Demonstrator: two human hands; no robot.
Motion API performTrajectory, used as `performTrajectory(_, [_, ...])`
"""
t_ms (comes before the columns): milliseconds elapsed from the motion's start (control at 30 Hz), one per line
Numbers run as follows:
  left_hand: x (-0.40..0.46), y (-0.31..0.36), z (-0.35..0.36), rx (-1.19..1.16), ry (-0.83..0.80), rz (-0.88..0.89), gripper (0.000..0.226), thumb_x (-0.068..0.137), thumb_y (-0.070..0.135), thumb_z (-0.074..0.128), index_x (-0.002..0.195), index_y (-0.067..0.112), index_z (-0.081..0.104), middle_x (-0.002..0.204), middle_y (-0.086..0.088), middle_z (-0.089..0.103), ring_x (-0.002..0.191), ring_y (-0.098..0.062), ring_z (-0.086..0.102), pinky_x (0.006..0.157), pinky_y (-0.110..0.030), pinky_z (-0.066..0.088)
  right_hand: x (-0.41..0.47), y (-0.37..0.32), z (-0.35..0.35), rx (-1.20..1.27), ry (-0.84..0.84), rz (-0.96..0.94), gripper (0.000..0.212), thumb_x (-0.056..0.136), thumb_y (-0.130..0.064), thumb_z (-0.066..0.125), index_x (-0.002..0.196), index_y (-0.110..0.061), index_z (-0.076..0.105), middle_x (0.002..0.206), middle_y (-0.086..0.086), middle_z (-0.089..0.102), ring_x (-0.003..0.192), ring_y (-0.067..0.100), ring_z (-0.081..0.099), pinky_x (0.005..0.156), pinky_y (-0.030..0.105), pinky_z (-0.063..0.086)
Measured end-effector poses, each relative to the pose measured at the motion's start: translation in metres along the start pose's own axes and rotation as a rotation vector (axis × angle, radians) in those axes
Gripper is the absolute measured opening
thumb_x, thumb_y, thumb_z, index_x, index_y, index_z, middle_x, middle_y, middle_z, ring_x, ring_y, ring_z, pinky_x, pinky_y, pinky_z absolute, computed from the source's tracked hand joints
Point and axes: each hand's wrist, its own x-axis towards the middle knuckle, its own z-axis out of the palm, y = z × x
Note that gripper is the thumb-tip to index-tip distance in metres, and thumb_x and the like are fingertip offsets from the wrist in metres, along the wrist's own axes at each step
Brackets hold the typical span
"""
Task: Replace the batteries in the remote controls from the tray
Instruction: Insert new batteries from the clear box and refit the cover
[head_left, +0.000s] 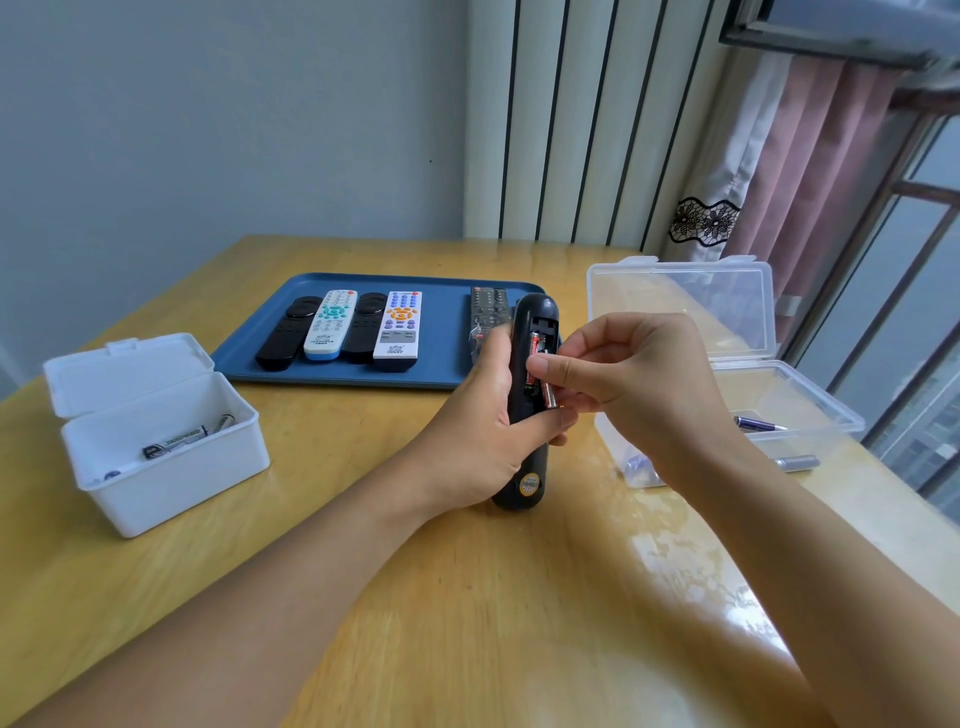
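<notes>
— Where does the job stand?

— On the wooden table the blue tray carries five remotes face up; a sixth, the black remote, is held upright above the table in front of the tray, back cover off. So this is the battery-swap step.

— And the hands?

— The left hand is wrapped round the remote's body. The right hand pinches a battery at the open bay, beside a red one already seated.

— In or out?

— Cannot tell. Either way, I'd judge the next move needs the ends lined up with the contacts — then a firm press or lift.
</notes>
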Motion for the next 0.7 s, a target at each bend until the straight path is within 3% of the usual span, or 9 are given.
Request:
performTrajectory(100, [-0.002,0.001,0.0,-0.049,-0.028,-0.014,0.047,0.094,0.001,0.064,0.133,0.017,0.042,0.107,-0.011,0.064,0.084,-0.015,0.066,0.076,-0.034,0.06,-0.001,-0.002,-0.002,0.005,-0.008,-0.007,0.029,0.065,-0.017,0.091,0.071,-0.003,0.066,0.06,0.015,0.07,0.049,0.021,0.065,0.054,0.034,0.058])
performTrajectory(300, [-0.002,0.002,-0.002,-0.148,-0.057,-0.057,0.034,0.099,0.006,0.058,0.13,0.007,0.047,0.094,-0.006,0.066,0.079,-0.021,0.063,0.071,-0.037,0.059,0.001,0.001,-0.002,-0.059,0.001,-0.043,0.029,0.07,-0.021,0.09,0.069,-0.005,0.065,0.052,0.009,0.065,0.042,0.015,0.054,0.042,0.025,0.044])
performTrajectory(500, [0.004,0.0,-0.008,-0.328,0.099,-0.178,0.03,0.098,0.006,0.057,0.127,0.009,0.053,0.096,-0.007,0.065,0.073,-0.018,0.061,0.063,-0.033,0.056,0.004,-0.003,-0.009,-0.138,0.077,-0.112,0.037,0.085,-0.039,0.076,0.071,-0.005,0.068,0.055,0.005,0.065,0.044,0.014,0.056,0.045,0.029,0.044])
performTrajectory(600, [0.008,-0.003,-0.019,-0.337,0.204,-0.245,0.025,0.1,0.006,0.056,0.125,0.007,0.054,0.096,-0.005,0.068,0.068,-0.016,0.063,0.062,-0.033,0.056,0.004,-0.003,-0.01,-0.357,0.092,-0.252,0.035,0.091,-0.043,0.069,0.071,-0.014,0.07,0.058,0.0,0.067,0.052,0.014,0.063,0.051,0.033,0.052])
performTrajectory(700, [0.01,-0.008,-0.026,-0.311,0.293,-0.312,0.017,0.1,0.004,0.054,0.117,0.005,0.055,0.097,-0.008,0.07,0.062,-0.018,0.064,0.056,-0.03,0.055,-0.004,0.004,-0.004,-0.718,-0.085,-0.348,0.033,0.084,-0.056,0.064,0.083,-0.023,0.073,0.074,-0.01,0.07,0.073,0.009,0.066,0.066,0.036,0.057])
